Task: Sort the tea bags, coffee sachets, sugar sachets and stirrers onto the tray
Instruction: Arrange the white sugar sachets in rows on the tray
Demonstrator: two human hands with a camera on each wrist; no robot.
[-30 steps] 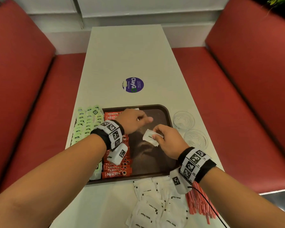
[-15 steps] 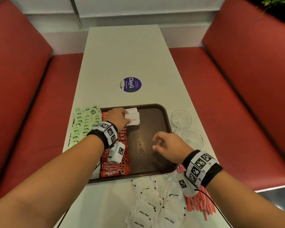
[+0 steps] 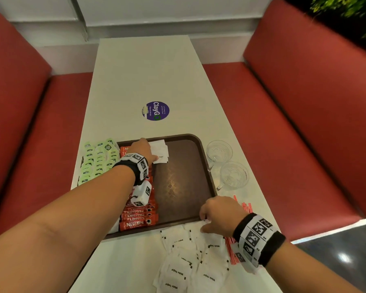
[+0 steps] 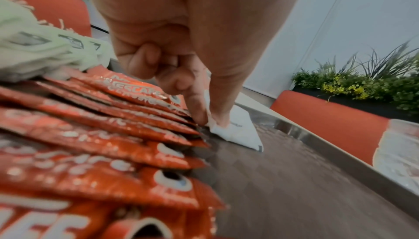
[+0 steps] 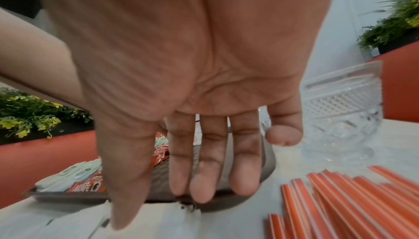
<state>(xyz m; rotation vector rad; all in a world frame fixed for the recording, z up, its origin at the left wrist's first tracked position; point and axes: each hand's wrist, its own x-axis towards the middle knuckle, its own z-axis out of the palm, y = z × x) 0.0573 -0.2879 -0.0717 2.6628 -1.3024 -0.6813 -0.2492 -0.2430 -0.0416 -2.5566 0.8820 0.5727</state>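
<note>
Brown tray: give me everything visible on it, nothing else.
The brown tray is a rounded-corner rectangle with a raised rim and a textured, plastic-looking floor, lying flat on the white table. Green tea bags fill its left edge, red coffee sachets form the next column, and a few white sugar sachets sit at the far end under the left hand. The right half is bare.

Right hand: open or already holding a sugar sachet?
Open and holding nothing. The right hand hangs palm down with straight fingers over the loose sugar sachets on the table.
</note>
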